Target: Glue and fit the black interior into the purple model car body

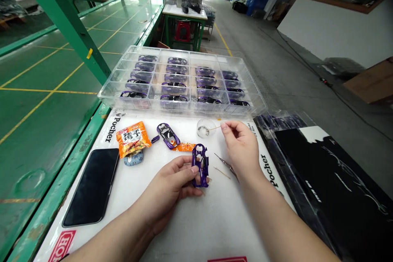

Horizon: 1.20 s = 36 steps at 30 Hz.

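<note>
Left to right along the white Pocher mat [211, 229]. My phone [91, 187] lies face up near the mat's left edge, long axis slanted. Just above it, an orange snack packet [133, 139] overlaps a small blue object [134, 158], kind unclear.

Left hand [167, 188]: fingers together, curled around a purple model car body [200, 165], thumb [194, 168] pressed on it. The body is held just above the mat, long axis running roughly away from me, and I cannot tell which end is the nose.

Beyond it, a second purple car body [167, 136] lies beside an orange strip [183, 146], near a small glass dish [204, 128].

Right hand [241, 145]: thumb and forefinger pinched on a thin wooden stick [215, 127], tip at the dish; other fingers loosely curled. Under it lie tweezers [226, 165] and a loose toothpick [221, 172].

Ahead, a clear compartment tray [181, 82] holds rows of purple bodies. Far right, a black box [322, 180].
</note>
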Each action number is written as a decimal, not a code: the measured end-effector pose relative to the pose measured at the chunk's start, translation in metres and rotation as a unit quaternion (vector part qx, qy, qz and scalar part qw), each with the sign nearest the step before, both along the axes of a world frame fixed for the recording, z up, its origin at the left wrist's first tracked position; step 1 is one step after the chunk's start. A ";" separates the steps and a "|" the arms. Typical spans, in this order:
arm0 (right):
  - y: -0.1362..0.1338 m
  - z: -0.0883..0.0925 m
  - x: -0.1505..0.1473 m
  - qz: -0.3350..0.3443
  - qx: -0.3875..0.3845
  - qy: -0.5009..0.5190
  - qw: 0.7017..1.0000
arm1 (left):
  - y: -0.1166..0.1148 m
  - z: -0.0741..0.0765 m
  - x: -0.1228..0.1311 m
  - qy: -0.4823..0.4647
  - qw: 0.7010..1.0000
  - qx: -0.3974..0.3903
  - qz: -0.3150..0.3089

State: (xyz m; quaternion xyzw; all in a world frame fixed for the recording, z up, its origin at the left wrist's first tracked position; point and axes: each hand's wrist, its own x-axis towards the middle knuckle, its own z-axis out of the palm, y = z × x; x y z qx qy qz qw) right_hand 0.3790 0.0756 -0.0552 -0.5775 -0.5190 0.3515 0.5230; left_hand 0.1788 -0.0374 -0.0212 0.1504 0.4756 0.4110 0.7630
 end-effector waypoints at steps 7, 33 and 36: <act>0.005 -0.001 -0.001 0.005 -0.047 0.076 0.996 | 0.000 -0.001 0.000 -0.005 1.000 0.001 -0.003; 0.004 0.000 -0.002 0.004 -0.047 0.117 0.992 | 0.000 -0.003 -0.001 -0.009 1.000 0.008 -0.011; 0.003 0.002 -0.002 0.002 -0.034 0.129 0.991 | -0.001 -0.003 -0.001 -0.012 1.000 0.004 -0.007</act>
